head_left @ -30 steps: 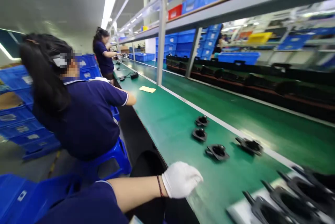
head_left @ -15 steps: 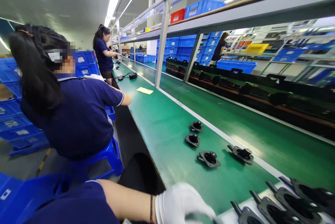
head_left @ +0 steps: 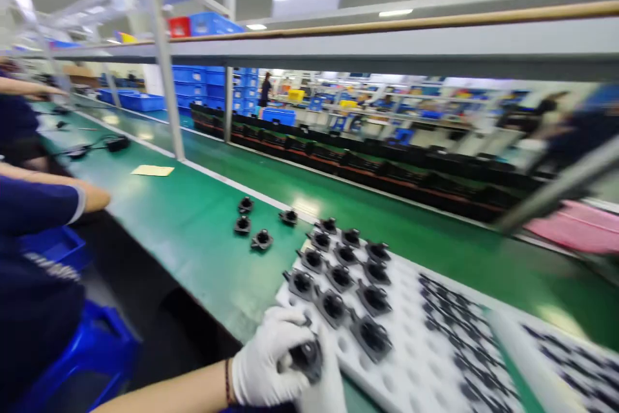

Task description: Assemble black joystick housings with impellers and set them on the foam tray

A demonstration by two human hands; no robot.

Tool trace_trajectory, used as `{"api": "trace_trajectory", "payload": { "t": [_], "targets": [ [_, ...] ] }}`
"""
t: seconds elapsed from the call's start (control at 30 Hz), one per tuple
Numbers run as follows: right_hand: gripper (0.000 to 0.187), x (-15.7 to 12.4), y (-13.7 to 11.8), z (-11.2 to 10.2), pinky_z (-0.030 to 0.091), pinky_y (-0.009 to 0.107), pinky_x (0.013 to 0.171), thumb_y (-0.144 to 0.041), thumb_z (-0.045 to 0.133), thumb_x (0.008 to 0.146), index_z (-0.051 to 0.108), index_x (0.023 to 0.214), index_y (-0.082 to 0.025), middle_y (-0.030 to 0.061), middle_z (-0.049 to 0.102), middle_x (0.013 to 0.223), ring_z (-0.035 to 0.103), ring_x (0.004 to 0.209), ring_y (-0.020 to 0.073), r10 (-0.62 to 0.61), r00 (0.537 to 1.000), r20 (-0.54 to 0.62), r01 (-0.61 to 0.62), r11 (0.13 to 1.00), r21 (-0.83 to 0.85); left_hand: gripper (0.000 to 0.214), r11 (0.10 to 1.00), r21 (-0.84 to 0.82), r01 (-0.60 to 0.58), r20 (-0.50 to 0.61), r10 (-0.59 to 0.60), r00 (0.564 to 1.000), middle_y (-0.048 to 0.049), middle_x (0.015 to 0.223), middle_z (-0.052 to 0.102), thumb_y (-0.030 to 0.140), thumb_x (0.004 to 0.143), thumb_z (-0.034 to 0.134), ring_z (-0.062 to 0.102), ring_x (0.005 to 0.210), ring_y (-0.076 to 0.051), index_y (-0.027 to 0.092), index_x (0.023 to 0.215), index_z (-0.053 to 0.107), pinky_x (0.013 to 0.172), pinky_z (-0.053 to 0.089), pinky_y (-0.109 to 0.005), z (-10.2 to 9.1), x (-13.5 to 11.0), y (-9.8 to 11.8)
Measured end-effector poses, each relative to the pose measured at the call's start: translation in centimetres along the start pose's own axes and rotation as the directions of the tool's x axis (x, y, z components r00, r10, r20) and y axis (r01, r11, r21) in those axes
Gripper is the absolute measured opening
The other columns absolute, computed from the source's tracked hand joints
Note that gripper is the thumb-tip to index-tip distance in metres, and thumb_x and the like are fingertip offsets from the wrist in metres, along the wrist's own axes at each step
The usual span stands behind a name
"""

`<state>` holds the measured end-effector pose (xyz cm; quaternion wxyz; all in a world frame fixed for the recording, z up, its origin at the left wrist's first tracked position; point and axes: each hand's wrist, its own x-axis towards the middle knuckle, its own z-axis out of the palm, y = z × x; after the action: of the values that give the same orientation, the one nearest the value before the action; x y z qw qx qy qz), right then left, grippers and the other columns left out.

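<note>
My left hand (head_left: 268, 368), in a white glove, is closed round a small black moulded part (head_left: 307, 358) at the near corner of a white foam tray (head_left: 416, 374). My right hand (head_left: 325, 390), also gloved, shows only partly at the bottom edge and touches the same part; its fingers are blurred. The tray lies on the green belt (head_left: 193, 232) and holds several black parts (head_left: 338, 278) in rows on its left half. Three loose black parts (head_left: 261, 239) lie on the belt just beyond the tray.
A co-worker's arm (head_left: 53, 194) rests on the belt edge at left, above a blue stool (head_left: 97, 348). A yellow paper (head_left: 152, 170) lies farther along the belt. A metal post (head_left: 167, 91) carries a shelf overhead. Another patterned tray (head_left: 570, 361) sits at right.
My view has swung right, from the seated co-worker to the white tray. My left hand has moved from the belt edge to the tray corner and closed on a black part.
</note>
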<state>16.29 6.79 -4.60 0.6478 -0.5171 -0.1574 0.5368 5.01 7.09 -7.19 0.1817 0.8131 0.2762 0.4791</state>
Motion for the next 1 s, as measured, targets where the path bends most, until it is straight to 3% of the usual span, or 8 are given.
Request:
{"api": "trace_trajectory", "payload": {
  "t": [0.1,0.17,0.23,0.27,0.37,0.53,0.83,1.0],
  "targets": [
    [0.046,-0.7,0.4,-1.3,0.057,0.037,0.062,-0.064,0.084,0.079,0.073,0.092,-0.021,0.0102,0.07,0.087,0.066,0.074,0.0239,0.168,0.972,0.164,-0.183,0.98,0.081,0.054,0.997,-0.044,0.06,-0.113,-0.064,0.991,-0.0159,0.138,0.063,0.036,0.094,0.07,0.061,0.132,-0.032,0.025,0.145,0.056,0.11,0.055,-0.048,-0.9,-1.2,0.6],
    [0.051,-0.7,0.7,-1.4,0.051,0.031,0.055,-0.068,0.083,0.076,0.071,0.084,-0.019,0.0074,0.067,0.076,0.06,0.062,0.0189,0.324,0.863,0.388,-0.415,0.892,0.178,0.059,0.992,-0.053,0.112,-0.115,-0.117,0.986,-0.0148,0.139,0.063,0.033,0.094,0.071,0.064,0.128,-0.031,0.027,0.149,0.051,0.107,0.058,-0.047,-1.1,-1.6,0.3],
    [0.048,-0.5,0.8,-1.2,0.048,0.026,0.053,-0.067,0.073,0.086,0.07,0.087,-0.019,0.0051,0.068,0.075,0.059,0.06,0.0155,0.374,0.743,0.555,-0.576,0.779,0.247,0.059,0.99,-0.042,0.136,-0.108,-0.14,0.984,-0.0148,0.139,0.063,0.035,0.094,0.071,0.066,0.126,-0.031,0.025,0.149,0.051,0.106,0.059,-0.047,-1.0,-1.8,-0.1],
    [0.046,-0.3,0.8,-1.1,0.048,0.025,0.053,-0.064,0.067,0.092,0.07,0.09,-0.018,0.0046,0.069,0.077,0.06,0.06,0.0147,0.371,0.723,0.583,-0.603,0.751,0.269,0.057,0.992,-0.026,0.123,-0.111,-0.126,0.986,-0.0147,0.138,0.064,0.037,0.095,0.071,0.066,0.126,-0.031,0.025,0.148,0.053,0.106,0.059,-0.048,-1.0,-1.8,-0.3],
    [0.047,-0.2,0.6,-0.9,0.05,0.025,0.055,-0.063,0.055,0.1,0.069,0.095,-0.018,0.0039,0.071,0.078,0.063,0.059,0.0148,0.366,0.695,0.619,-0.626,0.732,0.269,0.049,0.998,0.034,0.058,-0.132,-0.053,0.99,-0.0137,0.138,0.065,0.04,0.097,0.069,0.064,0.129,-0.031,0.024,0.143,0.057,0.109,0.058,-0.048,-0.9,-1.7,-0.8],
    [0.05,-0.3,0.5,-1.0,0.054,0.023,0.061,-0.063,0.08,0.083,0.068,0.098,-0.017,0.0014,0.071,0.076,0.064,0.061,0.014,0.346,0.668,0.658,-0.628,0.737,0.25,0.047,0.998,0.054,0.032,-0.142,-0.024,0.99,-0.013,0.14,0.065,0.039,0.099,0.067,0.064,0.131,-0.029,0.025,0.142,0.058,0.11,0.058,-0.045,-0.9,-1.5,-1.1],
    [0.062,-0.4,0.0,-1.1,0.056,0.022,0.073,-0.059,0.097,0.064,0.069,0.103,-0.02,-0.0022,0.074,0.086,0.065,0.069,0.0114,0.32,0.697,0.642,-0.59,0.764,0.259,0.055,0.999,0.032,0.022,-0.142,-0.017,0.99,-0.0134,0.14,0.064,0.03,0.091,0.073,0.061,0.134,-0.031,0.024,0.144,0.058,0.111,0.057,-0.051,-0.4,-1.2,-1.1],
    [0.058,0.1,0.2,-1.2,0.057,0.024,0.071,-0.06,0.09,0.074,0.067,0.107,-0.019,-0.0009,0.075,0.09,0.066,0.071,0.0133,0.335,0.708,0.622,-0.588,0.767,0.256,0.05,1.0,0.028,0.001,-0.12,0.002,0.993,-0.0165,0.138,0.065,0.028,0.091,0.072,0.062,0.133,-0.033,0.019,0.139,0.062,0.111,0.057,-0.053,-0.5,-0.7,-1.4]
  ]
}}
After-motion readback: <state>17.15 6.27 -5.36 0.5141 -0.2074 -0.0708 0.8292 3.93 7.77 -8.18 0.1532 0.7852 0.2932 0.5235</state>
